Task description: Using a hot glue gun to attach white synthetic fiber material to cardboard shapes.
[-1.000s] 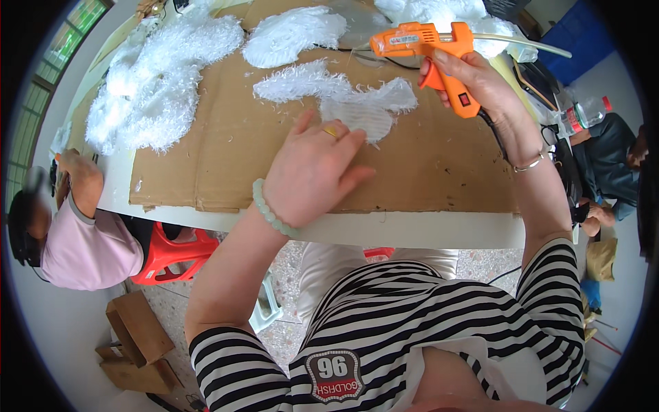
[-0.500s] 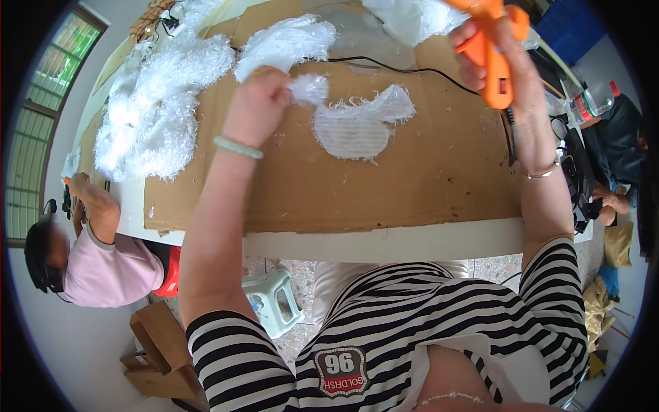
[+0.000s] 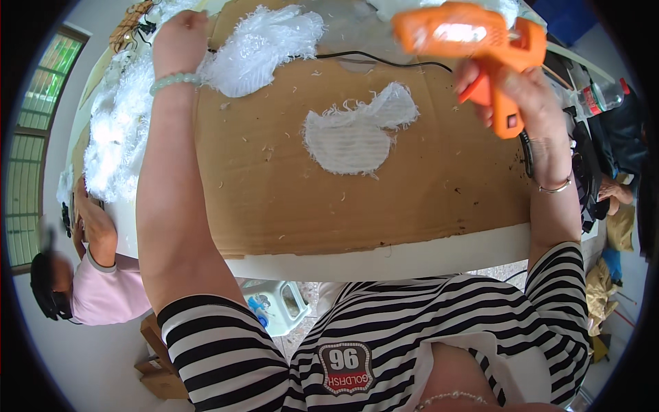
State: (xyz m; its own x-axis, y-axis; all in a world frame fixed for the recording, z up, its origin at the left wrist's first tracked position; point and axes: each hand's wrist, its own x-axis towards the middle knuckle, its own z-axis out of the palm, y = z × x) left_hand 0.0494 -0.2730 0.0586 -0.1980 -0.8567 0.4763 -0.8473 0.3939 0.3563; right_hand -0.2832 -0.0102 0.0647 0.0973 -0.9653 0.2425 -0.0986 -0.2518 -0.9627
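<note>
— So, what is each hand on?

— The right hand (image 3: 525,103) is wrapped around the handle of an orange plastic glue gun (image 3: 473,48), fingers closed tight on it, lifted above the cardboard sheet (image 3: 288,192). The gun is smooth and blocky, its barrel running out to the left of the grip. A thin metal bangle (image 3: 552,187) sits on the wrist just below that hold.

— And the left?

— The left hand (image 3: 180,41) reaches far out, with a pale green bead bracelet (image 3: 175,81) round the wrist. It rests against the edge of a fluffy white tuft (image 3: 264,48), soft and shaggy, lying just to the right of the hand. Whether the fingers pinch it or only press on it I cannot tell; they are hidden at the far side.

— What lies between the two grips?

— A flat white fringed patch (image 3: 357,134), ribbed in the middle and frayed round the rim, lying on the brown cardboard, below and left of the gun. A thin black cord (image 3: 384,60) runs across the board beyond it. Loose white fibres dot the surface.

— Beyond the left hand?

— A heap of white fluff (image 3: 117,137) at the left side of that arm, over a white table edge (image 3: 384,261)
</note>
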